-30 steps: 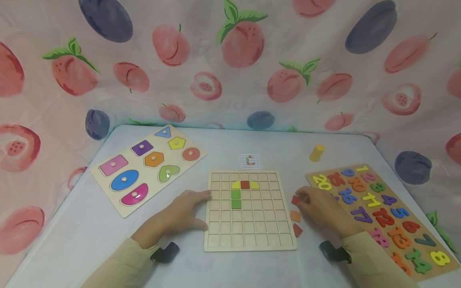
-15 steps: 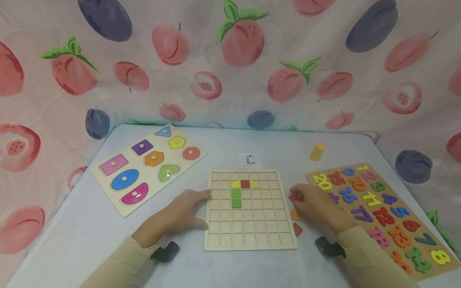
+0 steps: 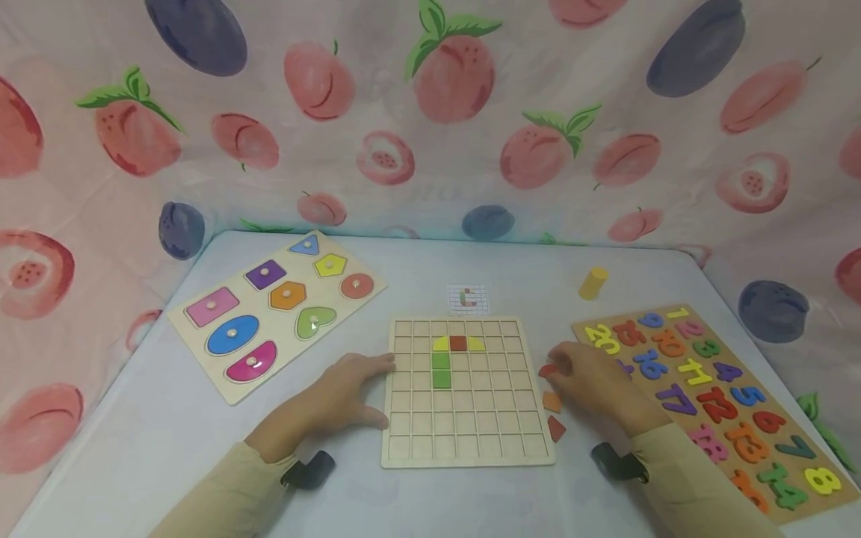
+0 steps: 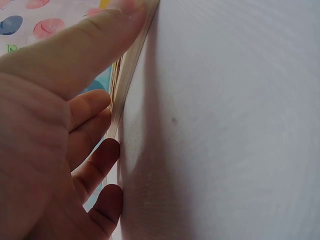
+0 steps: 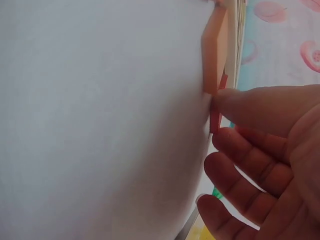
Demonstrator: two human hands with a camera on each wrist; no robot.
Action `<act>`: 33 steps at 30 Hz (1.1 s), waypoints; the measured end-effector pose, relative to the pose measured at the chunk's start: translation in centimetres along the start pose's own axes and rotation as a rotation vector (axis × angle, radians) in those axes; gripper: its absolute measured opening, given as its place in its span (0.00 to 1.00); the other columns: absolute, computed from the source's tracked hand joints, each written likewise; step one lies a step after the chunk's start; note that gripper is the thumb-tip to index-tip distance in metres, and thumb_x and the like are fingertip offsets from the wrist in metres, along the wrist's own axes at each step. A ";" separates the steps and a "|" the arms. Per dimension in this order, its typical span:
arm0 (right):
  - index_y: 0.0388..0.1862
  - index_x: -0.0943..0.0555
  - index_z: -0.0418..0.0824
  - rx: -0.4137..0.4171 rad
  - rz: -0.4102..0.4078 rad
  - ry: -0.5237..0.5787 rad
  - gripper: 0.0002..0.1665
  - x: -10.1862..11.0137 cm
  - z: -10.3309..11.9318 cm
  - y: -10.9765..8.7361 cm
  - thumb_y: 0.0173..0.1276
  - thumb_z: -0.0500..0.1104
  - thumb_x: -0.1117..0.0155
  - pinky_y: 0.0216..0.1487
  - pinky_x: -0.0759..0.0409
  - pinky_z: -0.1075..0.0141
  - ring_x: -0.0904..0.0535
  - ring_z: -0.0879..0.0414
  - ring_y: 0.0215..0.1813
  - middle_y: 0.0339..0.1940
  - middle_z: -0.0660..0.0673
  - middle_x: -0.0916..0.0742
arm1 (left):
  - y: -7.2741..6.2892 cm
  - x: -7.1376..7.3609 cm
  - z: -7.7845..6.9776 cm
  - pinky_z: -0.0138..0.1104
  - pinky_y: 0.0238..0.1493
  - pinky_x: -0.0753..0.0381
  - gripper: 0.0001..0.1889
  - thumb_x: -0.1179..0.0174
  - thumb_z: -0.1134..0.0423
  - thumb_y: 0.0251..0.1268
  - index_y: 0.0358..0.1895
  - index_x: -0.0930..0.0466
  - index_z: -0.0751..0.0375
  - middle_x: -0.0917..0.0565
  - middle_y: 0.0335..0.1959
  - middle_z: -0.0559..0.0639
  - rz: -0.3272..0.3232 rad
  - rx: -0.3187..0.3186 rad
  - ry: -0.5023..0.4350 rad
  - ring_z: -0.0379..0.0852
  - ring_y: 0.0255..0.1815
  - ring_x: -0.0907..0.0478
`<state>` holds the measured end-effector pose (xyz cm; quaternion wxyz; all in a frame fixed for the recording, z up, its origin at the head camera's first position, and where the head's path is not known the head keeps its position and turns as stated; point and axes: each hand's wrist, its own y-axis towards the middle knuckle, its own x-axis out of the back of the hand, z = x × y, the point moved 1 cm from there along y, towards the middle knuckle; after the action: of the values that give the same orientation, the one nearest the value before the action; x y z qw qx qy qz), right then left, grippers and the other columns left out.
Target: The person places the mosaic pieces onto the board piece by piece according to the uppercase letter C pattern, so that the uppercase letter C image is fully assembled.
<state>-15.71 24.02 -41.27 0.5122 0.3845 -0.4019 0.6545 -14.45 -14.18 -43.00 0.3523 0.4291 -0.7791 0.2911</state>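
A square wooden grid board [image 3: 430, 422] lies in the middle of the table, holding a red square [image 3: 458, 344], two yellow curved-edge tiles [image 3: 476, 344] and two green tiles [image 3: 441, 361]. Along its left edge rests my left hand [image 3: 339, 392], thumb and fingers spread against the side. To the right of the board, my right hand [image 3: 588, 377] pinches a small red tile [image 3: 548, 370] [image 5: 215, 117] at the table surface; the fingers hide part of it. Nearer me lie an orange tile [image 3: 551, 402] [image 5: 215, 55] and another red tile [image 3: 555, 428].
A small pattern card [image 3: 468, 300] lies behind the grid board. At left is a knobbed shape puzzle [image 3: 339, 310]; at right, a number puzzle [image 3: 800, 509] partly under my right forearm. A yellow cylinder [image 3: 593, 284] stands at the back right. Patterned cloth surrounds the table.
My right hand has shifted slightly left and away from me, and the red tile at its fingertips has turned a little. My left hand has stayed at the board's edge.
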 end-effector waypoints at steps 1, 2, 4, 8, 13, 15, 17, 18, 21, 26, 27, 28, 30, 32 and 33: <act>0.55 0.19 0.32 0.005 0.003 0.001 0.21 0.0 0.1 0.0 0.65 0.40 0.32 0.52 0.20 0.47 0.20 0.43 0.51 0.50 0.37 0.15 | 0.0 0.0 0.0 0.47 0.68 0.32 0.45 0.20 0.55 0.46 0.72 0.29 0.52 0.30 0.73 0.44 -0.001 -0.004 0.001 0.52 0.71 0.35; 0.55 0.19 0.32 0.008 0.006 0.002 0.20 0.0 0.2 -0.1 0.66 0.39 0.33 0.54 0.21 0.46 0.20 0.42 0.53 0.52 0.37 0.15 | 0.0 0.0 0.0 0.47 0.68 0.32 0.45 0.20 0.55 0.46 0.72 0.29 0.52 0.30 0.73 0.44 -0.001 -0.008 0.003 0.52 0.71 0.35; 0.56 0.19 0.32 0.015 0.011 0.010 0.20 0.0 0.4 -0.1 0.66 0.37 0.35 0.57 0.22 0.45 0.21 0.39 0.58 0.54 0.36 0.15 | 0.0 0.0 0.1 0.47 0.68 0.32 0.45 0.20 0.55 0.46 0.72 0.29 0.53 0.30 0.73 0.44 -0.003 -0.012 0.001 0.53 0.70 0.35; 0.58 0.20 0.33 0.035 0.014 0.024 0.21 0.0 0.5 -0.2 0.65 0.36 0.35 0.58 0.23 0.45 0.21 0.39 0.59 0.55 0.36 0.15 | 0.0 -0.1 0.1 0.47 0.68 0.31 0.45 0.19 0.55 0.46 0.72 0.28 0.52 0.30 0.73 0.44 -0.005 -0.010 -0.003 0.52 0.70 0.35; 0.59 0.20 0.34 0.061 0.021 0.034 0.24 0.0 0.6 -0.3 0.64 0.38 0.31 0.55 0.21 0.46 0.20 0.40 0.57 0.54 0.37 0.15 | 0.0 0.0 0.1 0.47 0.68 0.32 0.45 0.20 0.55 0.46 0.72 0.28 0.52 0.30 0.73 0.44 -0.005 -0.010 -0.005 0.52 0.70 0.35; 0.58 0.20 0.35 0.075 0.019 0.028 0.24 0.1 0.6 -0.3 0.64 0.39 0.30 0.55 0.21 0.46 0.20 0.41 0.57 0.54 0.38 0.15 | 0.0 0.0 0.1 0.47 0.68 0.32 0.45 0.20 0.56 0.46 0.72 0.28 0.53 0.30 0.73 0.44 -0.004 -0.017 -0.006 0.53 0.70 0.35; 0.58 0.19 0.35 0.095 0.014 0.029 0.23 0.1 0.7 -0.3 0.64 0.39 0.30 0.54 0.20 0.47 0.19 0.41 0.56 0.53 0.39 0.14 | 0.0 0.0 0.0 0.48 0.68 0.32 0.44 0.20 0.56 0.46 0.72 0.28 0.53 0.30 0.73 0.44 -0.001 -0.023 -0.006 0.53 0.70 0.35; 0.57 0.19 0.35 0.102 0.012 0.028 0.22 0.1 0.7 -0.3 0.64 0.38 0.30 0.54 0.20 0.47 0.19 0.41 0.56 0.52 0.39 0.14 | 0.0 0.0 0.0 0.48 0.68 0.32 0.44 0.20 0.56 0.46 0.72 0.28 0.54 0.30 0.73 0.44 -0.001 -0.026 -0.006 0.53 0.70 0.35; 0.57 0.19 0.36 0.107 0.014 0.037 0.22 0.1 0.7 -0.3 0.64 0.37 0.32 0.53 0.20 0.47 0.18 0.41 0.55 0.52 0.39 0.13 | 0.0 0.0 0.0 0.48 0.68 0.32 0.44 0.20 0.56 0.46 0.71 0.28 0.54 0.31 0.73 0.44 0.002 -0.024 -0.010 0.53 0.71 0.35; 0.60 0.21 0.33 0.060 0.027 0.051 0.24 0.1 0.4 -0.4 0.64 0.36 0.35 0.56 0.22 0.45 0.21 0.39 0.58 0.55 0.36 0.15 | 0.0 0.1 -0.1 0.48 0.68 0.33 0.44 0.20 0.56 0.46 0.71 0.28 0.54 0.31 0.73 0.43 0.003 -0.010 -0.021 0.53 0.71 0.36; 0.60 0.21 0.33 0.047 0.026 0.048 0.24 0.2 0.4 -0.4 0.65 0.36 0.35 0.57 0.22 0.44 0.21 0.39 0.59 0.56 0.36 0.16 | 0.0 0.1 -0.1 0.48 0.68 0.33 0.44 0.20 0.56 0.46 0.71 0.28 0.54 0.31 0.73 0.43 0.003 -0.009 -0.020 0.53 0.71 0.36; 0.60 0.21 0.33 0.037 0.026 0.044 0.24 0.2 0.4 -0.4 0.65 0.37 0.35 0.57 0.22 0.44 0.21 0.39 0.59 0.56 0.36 0.16 | 0.0 0.1 -0.1 0.48 0.68 0.33 0.44 0.20 0.56 0.46 0.71 0.28 0.54 0.31 0.73 0.43 0.003 -0.008 -0.018 0.53 0.71 0.36; 0.59 0.21 0.33 0.021 0.025 0.037 0.23 0.3 0.4 -0.4 0.65 0.38 0.35 0.56 0.22 0.44 0.21 0.40 0.57 0.55 0.36 0.16 | 0.0 0.1 -0.1 0.48 0.68 0.32 0.44 0.19 0.56 0.46 0.71 0.28 0.53 0.30 0.73 0.43 0.002 -0.006 -0.014 0.53 0.71 0.35; 0.57 0.20 0.33 0.011 0.024 0.030 0.22 0.3 0.4 -0.5 0.65 0.39 0.34 0.54 0.21 0.45 0.20 0.41 0.55 0.53 0.37 0.15 | 0.0 0.1 -0.2 0.47 0.68 0.32 0.44 0.19 0.56 0.46 0.71 0.28 0.53 0.30 0.73 0.43 0.002 -0.004 -0.012 0.53 0.70 0.35; 0.57 0.20 0.33 0.006 0.025 0.026 0.22 0.3 0.4 -0.5 0.65 0.40 0.34 0.54 0.21 0.45 0.20 0.42 0.54 0.52 0.38 0.15 | 0.0 0.1 -0.2 0.47 0.68 0.32 0.44 0.20 0.56 0.46 0.71 0.28 0.53 0.30 0.73 0.43 0.002 -0.002 -0.013 0.53 0.71 0.35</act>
<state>-15.28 23.84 -40.76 0.5079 0.3723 -0.3982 0.6669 -14.46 -14.10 -42.82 0.3474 0.4297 -0.7821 0.2881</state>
